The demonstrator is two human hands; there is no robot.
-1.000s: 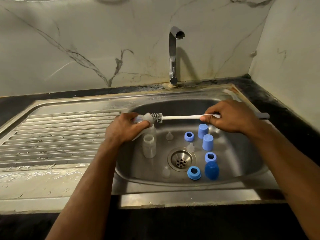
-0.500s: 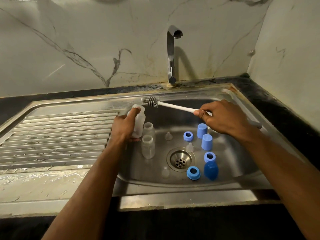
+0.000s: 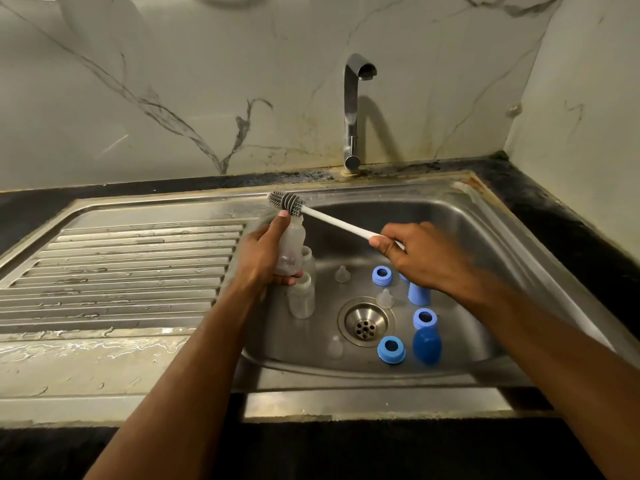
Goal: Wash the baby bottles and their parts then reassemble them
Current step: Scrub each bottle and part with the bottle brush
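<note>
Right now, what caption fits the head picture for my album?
Left hand holds a clear bottle; right hand lifts the brush above the sink.

My left hand (image 3: 265, 256) gripping a clear bottle (image 3: 292, 249) upright over the steel sink (image 3: 491, 216), my right hand (image 3: 420, 258) holding a white-handled brush (image 3: 287, 203) above its mouth, blue rings and caps in the basin.

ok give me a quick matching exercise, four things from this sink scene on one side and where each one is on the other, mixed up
Things:
1. brush
2. bottle with foam inside
3. dark blue cap
4. tap

Places:
A. gripped in the left hand
B. on the sink floor, front right of the drain
C. on the rim behind the basin
D. handle gripped in the right hand, head above the bottle's mouth

Pairs: 1-D, 2-A, 3-B, 4-C
</note>
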